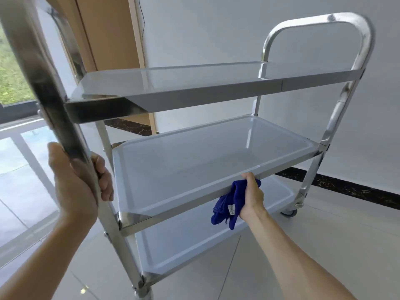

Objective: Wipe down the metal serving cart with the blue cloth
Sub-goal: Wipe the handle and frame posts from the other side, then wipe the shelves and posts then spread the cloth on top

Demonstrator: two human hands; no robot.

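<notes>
The metal serving cart (216,92) fills the view, with three shiny shelves and a tubular handle at each end. My left hand (78,176) grips the near upright post of the cart at the height of the middle shelf. My right hand (252,194) holds the bunched blue cloth (227,207) against the front rim of the middle shelf (194,193), thumb on top of the rim. Part of the cloth hangs below the rim, with a small white label showing.
The cart stands on pale glossy floor tiles (324,245) beside a white wall (216,29) with a dark skirting. A caster wheel (289,213) shows at the far right leg. A wooden door frame (104,40) and a window (10,72) lie behind at left.
</notes>
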